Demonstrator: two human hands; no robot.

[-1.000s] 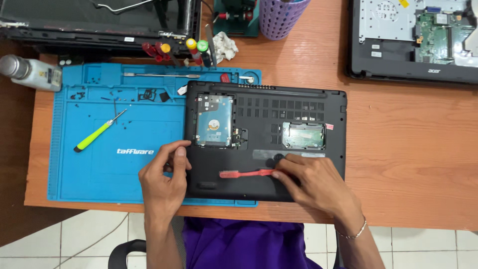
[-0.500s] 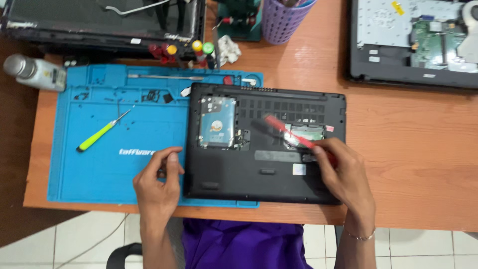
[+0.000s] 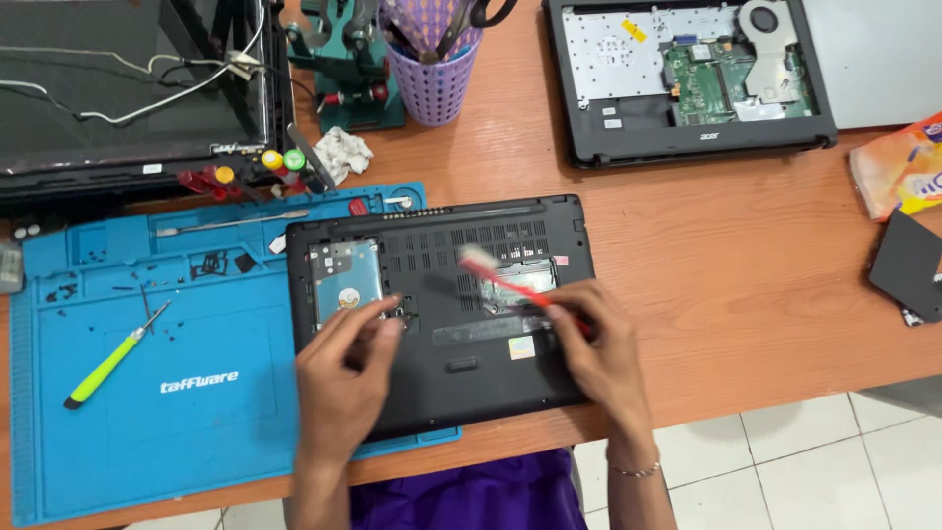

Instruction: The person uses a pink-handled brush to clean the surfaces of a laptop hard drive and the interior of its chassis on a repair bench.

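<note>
brush on open laptop base, both hands on the case

the black laptop base (image 3: 442, 314) lies bottom-up at the near edge of the wooden table (image 3: 706, 265), its left part resting on the blue repair mat (image 3: 147, 393). the cover is off: a silver hard drive (image 3: 343, 280) sits in the bay at the left, a memory bay (image 3: 520, 280) shows right of centre.

right hand (image 3: 603, 348): fingers closed around the handle of a red toothbrush (image 3: 510, 285). the brush runs up and to the left from the hand; its pale head sits over the vent slots just above the memory bay. whether the bristles touch the case, cannot tell.

left hand (image 3: 343, 378): lies on the base, fingers spread apart and holding nothing, fingertips (image 3: 391, 306) just right of the hard drive's lower corner.

around: a green-handled screwdriver (image 3: 113, 358) lies on the mat, well apart from both hands, with small dark screws scattered near it. a purple tool cup (image 3: 432, 79) stands at the far side. a second opened laptop (image 3: 687, 79) with its board and fan exposed lies at the far right. a dismantled screen panel (image 3: 128, 88) with loose wires lies at the far left. an orange packet (image 3: 903, 167) sits at the right edge.
</note>
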